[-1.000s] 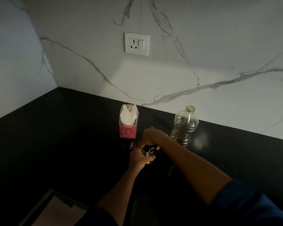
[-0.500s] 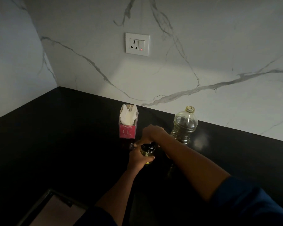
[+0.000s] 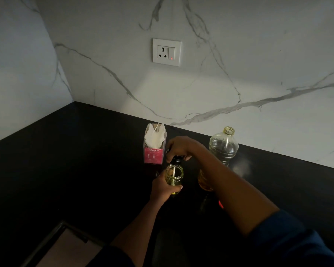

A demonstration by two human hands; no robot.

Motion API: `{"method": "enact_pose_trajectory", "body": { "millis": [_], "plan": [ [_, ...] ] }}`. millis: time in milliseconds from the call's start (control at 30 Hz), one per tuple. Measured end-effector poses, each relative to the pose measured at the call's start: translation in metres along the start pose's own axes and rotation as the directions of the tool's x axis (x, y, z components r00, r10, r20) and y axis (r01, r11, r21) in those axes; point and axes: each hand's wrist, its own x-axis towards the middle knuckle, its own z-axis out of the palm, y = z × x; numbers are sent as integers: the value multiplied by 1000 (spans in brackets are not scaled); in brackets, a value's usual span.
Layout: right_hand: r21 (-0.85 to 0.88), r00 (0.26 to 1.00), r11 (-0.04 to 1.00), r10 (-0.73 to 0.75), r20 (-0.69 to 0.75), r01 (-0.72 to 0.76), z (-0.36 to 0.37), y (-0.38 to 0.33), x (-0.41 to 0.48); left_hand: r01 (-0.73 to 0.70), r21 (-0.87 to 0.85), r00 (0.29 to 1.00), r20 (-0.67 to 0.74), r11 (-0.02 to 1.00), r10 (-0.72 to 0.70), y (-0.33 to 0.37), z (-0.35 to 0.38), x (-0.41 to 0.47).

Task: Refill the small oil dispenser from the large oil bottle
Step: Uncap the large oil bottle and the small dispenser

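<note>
My left hand [image 3: 162, 187] grips the small glass oil dispenser [image 3: 174, 176] on the black counter; its mouth stands uncovered and a white tube runs down inside it. Just above and behind it, my right hand [image 3: 181, 148] holds the dispenser's dark pump top [image 3: 176, 158], lifted clear of the jar with the tube still reaching in. The large clear oil bottle [image 3: 223, 146] stands uncapped to the right near the wall, its lower part hidden behind my right forearm, with amber oil showing low down.
A pink tissue box [image 3: 154, 151] with white tissue stands just left of my right hand. The black counter [image 3: 75, 160] runs into a corner of marble wall with a socket [image 3: 166, 52]. A dark-framed opening [image 3: 62, 245] lies at the lower left.
My right hand has lifted the pump top off the dispenser and back toward the wall, uncovering the jar's mouth. My left hand keeps its hold on the jar.
</note>
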Motion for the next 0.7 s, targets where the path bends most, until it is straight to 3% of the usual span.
{"method": "enact_pose_trajectory", "body": {
  "millis": [67, 200, 333, 433, 700],
  "plan": [
    [90, 997, 996, 17, -79, -10, -2, 8, 7, 11, -4, 1000, -2, 1000, -11, -3, -2, 2],
    [111, 982, 991, 91, -164, -73, 13, 24, 31, 19, 12, 1000, -16, 1000, -19, -10, -8, 2],
    [81, 975, 981, 184, -122, -175, 39, 39, 54, -6, 18, 999, -38, 1000, 7, -17, -11, 1],
    [62, 982, 984, 174, -76, -169, 59, 48, 60, -16, 24, 999, -47, 1000, 17, -19, -12, 2],
    [103, 973, 979, 187, -138, -174, 91, 67, 60, 4, 46, 999, -40, 999, -3, -17, -12, 2]
  ]
}}
